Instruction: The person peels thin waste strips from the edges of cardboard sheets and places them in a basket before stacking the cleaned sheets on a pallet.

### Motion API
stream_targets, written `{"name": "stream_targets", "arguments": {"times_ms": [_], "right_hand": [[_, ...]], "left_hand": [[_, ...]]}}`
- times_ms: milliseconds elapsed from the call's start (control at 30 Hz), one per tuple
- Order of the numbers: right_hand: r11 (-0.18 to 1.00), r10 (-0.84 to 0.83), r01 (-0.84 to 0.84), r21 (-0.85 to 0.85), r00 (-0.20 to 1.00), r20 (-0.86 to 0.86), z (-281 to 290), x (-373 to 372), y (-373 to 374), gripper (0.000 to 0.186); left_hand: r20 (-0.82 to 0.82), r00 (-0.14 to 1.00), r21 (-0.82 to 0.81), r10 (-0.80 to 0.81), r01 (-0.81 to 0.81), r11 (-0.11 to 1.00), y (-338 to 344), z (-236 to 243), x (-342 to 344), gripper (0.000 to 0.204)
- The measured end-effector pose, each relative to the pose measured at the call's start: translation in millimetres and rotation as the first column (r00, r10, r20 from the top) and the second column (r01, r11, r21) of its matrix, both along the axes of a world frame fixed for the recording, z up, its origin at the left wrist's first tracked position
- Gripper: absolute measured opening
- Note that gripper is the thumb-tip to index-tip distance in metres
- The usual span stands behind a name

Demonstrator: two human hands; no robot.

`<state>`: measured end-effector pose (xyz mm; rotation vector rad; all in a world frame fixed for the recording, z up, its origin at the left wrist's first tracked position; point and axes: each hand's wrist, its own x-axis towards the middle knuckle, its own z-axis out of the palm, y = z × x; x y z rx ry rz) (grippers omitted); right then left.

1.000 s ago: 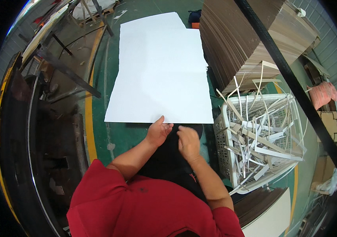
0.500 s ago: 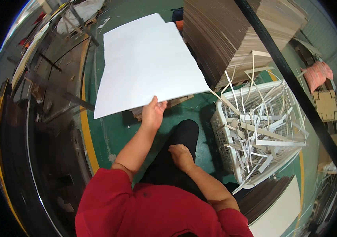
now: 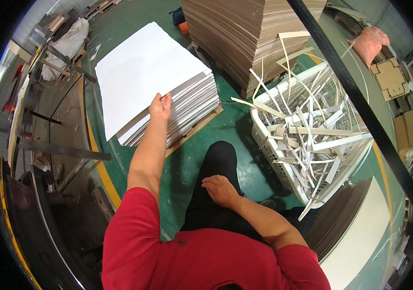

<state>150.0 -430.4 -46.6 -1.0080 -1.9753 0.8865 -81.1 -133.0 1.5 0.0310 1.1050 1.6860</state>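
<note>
My left hand [image 3: 160,106] reaches out and pinches the near edge of a large white board sheet [image 3: 141,72], thumb on top. The sheet lies slightly askew over a stack of white boards [image 3: 182,108], its near left corner overhanging. Under the stack shows the edge of a wooden pallet [image 3: 197,128] on the floor. My right hand [image 3: 221,191] rests on my dark-trousered thigh, fingers lying loosely across it and holding nothing.
Right of my knee stands a white plastic basket [image 3: 272,164] heaped with trimmed strips [image 3: 313,130]. Behind it rises a tall stack of brown boards [image 3: 226,38]. A black bar [image 3: 361,106] crosses the right side. Dark machinery [image 3: 61,227] stands at the left; more boards [image 3: 356,232] lean at the lower right.
The white sheet has moved left and down onto the stack, with my left hand still at its edge. The view has shifted, uncovering the stack. My right hand stays on my thigh.
</note>
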Motion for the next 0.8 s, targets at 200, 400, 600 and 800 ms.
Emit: {"name": "stream_targets", "arguments": {"times_ms": [200, 400, 600, 800], "right_hand": [[0.996, 0.007, -0.011, 0.083, 0.999, 0.045, 4.4, 1.8, 6.6, 0.022], [0.995, 0.034, -0.043, 0.085, 0.994, 0.101, 4.9, 6.8, 9.4, 0.023], [0.992, 0.024, -0.025, -0.126, 1.000, -0.006, -6.2, 2.7, 7.5, 0.023], [0.999, 0.032, -0.031, -0.005, 0.999, 0.026, -4.0, 2.6, 9.6, 0.023]], "left_hand": [[-0.056, 0.983, -0.185, -0.176, 0.163, 0.969, 8.1, -17.3, 13.2, 0.031], [-0.093, 0.983, -0.263, -0.159, 0.130, 0.956, 8.1, -19.5, 23.4, 0.031], [-0.139, 0.983, -0.309, -0.117, 0.069, 0.949, 7.2, -15.9, 26.9, 0.034], [-0.372, 0.868, -0.332, -0.329, 0.207, 0.920, -6.4, -0.4, 51.2, 0.033]]}}
